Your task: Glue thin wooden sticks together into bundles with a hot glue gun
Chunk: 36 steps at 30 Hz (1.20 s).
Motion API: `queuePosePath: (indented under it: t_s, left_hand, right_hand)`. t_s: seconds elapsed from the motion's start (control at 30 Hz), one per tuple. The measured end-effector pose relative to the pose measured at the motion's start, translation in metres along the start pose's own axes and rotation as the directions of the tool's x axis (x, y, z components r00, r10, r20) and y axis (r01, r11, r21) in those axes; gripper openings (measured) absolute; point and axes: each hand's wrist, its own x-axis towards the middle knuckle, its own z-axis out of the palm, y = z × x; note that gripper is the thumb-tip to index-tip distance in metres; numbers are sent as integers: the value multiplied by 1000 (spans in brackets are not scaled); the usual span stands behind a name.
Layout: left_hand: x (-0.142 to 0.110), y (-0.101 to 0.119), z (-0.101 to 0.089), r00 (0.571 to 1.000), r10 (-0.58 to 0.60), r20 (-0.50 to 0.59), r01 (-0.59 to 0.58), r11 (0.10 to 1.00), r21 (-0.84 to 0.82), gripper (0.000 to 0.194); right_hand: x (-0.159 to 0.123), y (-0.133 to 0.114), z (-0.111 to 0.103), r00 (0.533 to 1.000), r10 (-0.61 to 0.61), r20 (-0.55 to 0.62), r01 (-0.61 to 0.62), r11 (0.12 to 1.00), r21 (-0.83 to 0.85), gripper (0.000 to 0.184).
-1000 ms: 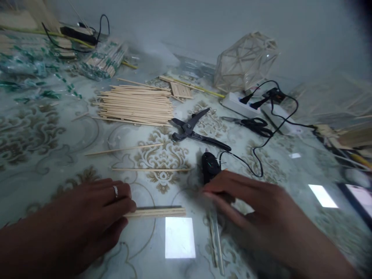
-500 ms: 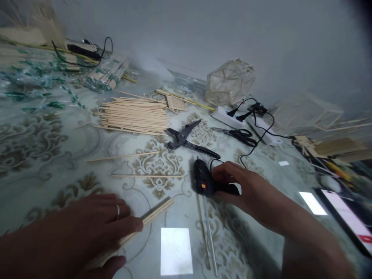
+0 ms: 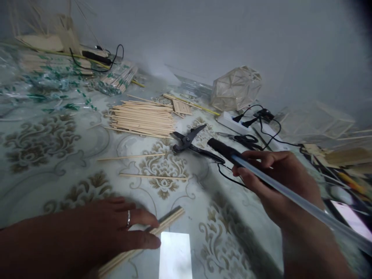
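Observation:
In the head view my right hand (image 3: 273,174) grips a black hot glue gun (image 3: 222,149), raised off the table and tilted. A long translucent glue stick (image 3: 293,195) runs back from the gun across my wrist. My left hand (image 3: 128,228), with a ring on one finger, lies over a small bundle of thin wooden sticks (image 3: 171,219); its fingers are stretched out, and part of the bundle is hidden beneath it. Two single sticks (image 3: 154,177) lie farther forward. Black cutters (image 3: 190,141) rest open between the gun and a pile of wooden sticks (image 3: 142,118).
Scissors (image 3: 244,139) lie beside a white power strip (image 3: 232,122) with black plugs and cables. Behind stands a geometric stick frame (image 3: 236,89). Plastic-wrapped stick bundles (image 3: 117,77) lie at the back left. A phone (image 3: 353,219) is at the right edge.
My right hand has lifted the glue gun from the table and turned it, swinging the glue stick to the right. My left hand has shifted slightly right, its fingers spreading over the bundle.

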Motion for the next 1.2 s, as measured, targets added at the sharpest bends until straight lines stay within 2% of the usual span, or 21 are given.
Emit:
queuePosePath:
  t_s: [0.07, 0.23, 0.33, 0.5, 0.63, 0.67, 0.83, 0.93, 1.07, 1.2]
  left_hand:
    - [-3, 0, 2, 1000, -7, 12, 7, 1000, 8, 80]
    - [-4, 6, 2, 1000, -16, 27, 16, 1000, 22, 69]
    - [-2, 12, -7, 1000, -25, 15, 25, 1000, 18, 64]
    - [-4, 15, -26, 995, 19, 101, -20, 1000, 6, 70]
    - [-12, 6, -18, 995, -49, 87, 47, 998, 31, 79]
    - [-13, 3, -14, 997, 8, 75, -9, 1000, 7, 80]
    - [-11, -2, -7, 997, 11, 76, -12, 1000, 12, 84]
    - [-8, 1, -12, 995, 33, 94, -36, 999, 25, 88]
    - [-4, 6, -17, 996, 26, 81, -30, 998, 51, 87]
    - [-1, 9, -19, 998, -1, 67, -10, 986, 167, 79]
  right_hand:
    - [2, -1, 1, 997, 44, -62, -36, 992, 118, 51]
    - [0, -14, 5, 982, 167, -86, -131, 937, 323, 49]
    - [-2, -20, 9, 974, 216, -71, -172, 902, 395, 43]
    - [-1, -19, 6, 948, 311, -63, -245, 843, 479, 23]
    - [2, -14, -1, 935, 352, -42, -276, 798, 535, 23]
    - [2, -14, -2, 935, 352, -44, -274, 796, 541, 25]
    - [-4, -18, 5, 954, 299, -36, -232, 807, 543, 38]
    - [-8, -25, 10, 983, 176, -47, -130, 859, 496, 54]
    - [-10, -30, 16, 991, -22, -135, 65, 947, 315, 41]
    - [-15, -29, 14, 992, -42, -118, 53, 994, 100, 27]
